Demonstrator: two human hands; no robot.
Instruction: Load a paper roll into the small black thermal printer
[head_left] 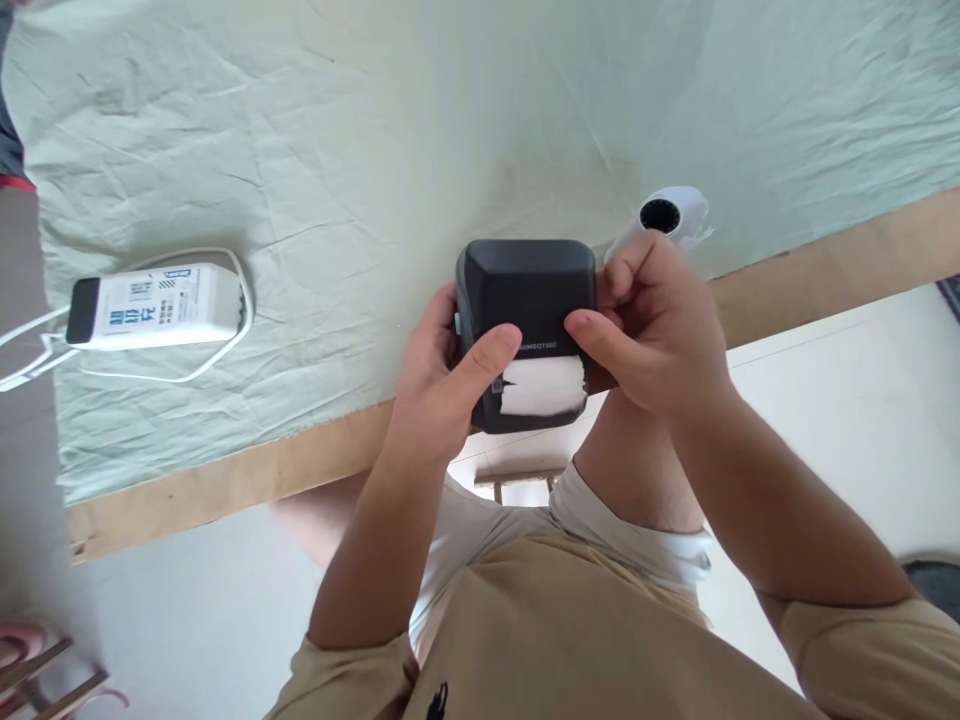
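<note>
A black label printer is held in the air over the front edge of the table. A strip of white paper with a torn edge shows on its lower face. My left hand grips the printer's left side, thumb on the front. Round the right side is my right hand, its thumb on the front face and its other fingers curled at the side, partly hidden. Just beyond my right hand lies a white roll with a dark round end.
On the table's left part rests a white power strip with a black end and white cables. Pale green cloth covers the table, with a bare wooden edge in front. My legs are below.
</note>
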